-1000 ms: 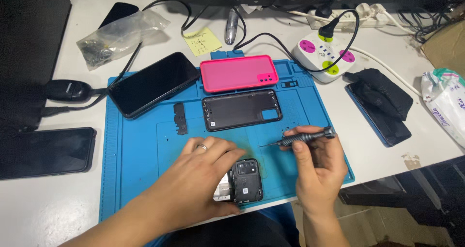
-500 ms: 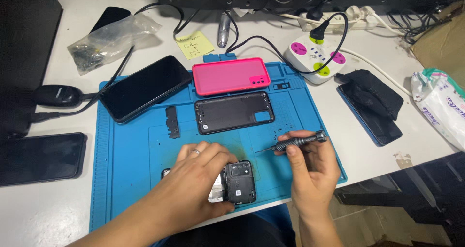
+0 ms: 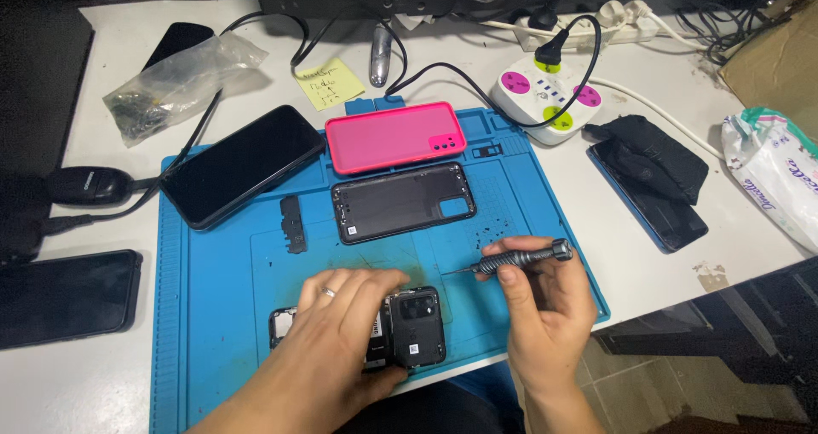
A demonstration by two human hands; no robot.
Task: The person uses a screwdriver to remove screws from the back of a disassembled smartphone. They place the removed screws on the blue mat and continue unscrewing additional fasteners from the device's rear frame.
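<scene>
On the blue repair mat (image 3: 213, 298), my left hand (image 3: 341, 332) presses flat on an opened phone (image 3: 413, 327) whose back is off, near the mat's front edge. Only the phone's camera end and a corner at the left show past the hand. My right hand (image 3: 545, 315) holds a small grey screwdriver (image 3: 515, 258) level, its tip pointing left above the mat, apart from the phone. A black phone back cover (image 3: 400, 201) lies just beyond, and a pink phone case (image 3: 394, 136) lies behind that.
A black phone (image 3: 243, 166) lies on the mat's left, a small black part (image 3: 294, 224) beside it. Another phone (image 3: 64, 298) lies off the mat at left. A power strip (image 3: 545, 97), cables, a yellow note (image 3: 328, 85), a plastic bag (image 3: 175, 80) and a dark cloth on a phone (image 3: 652, 174) lie around.
The view has shifted a little. My right hand lifted the screwdriver slightly and holds it more level; my left hand stays on the opened phone.
</scene>
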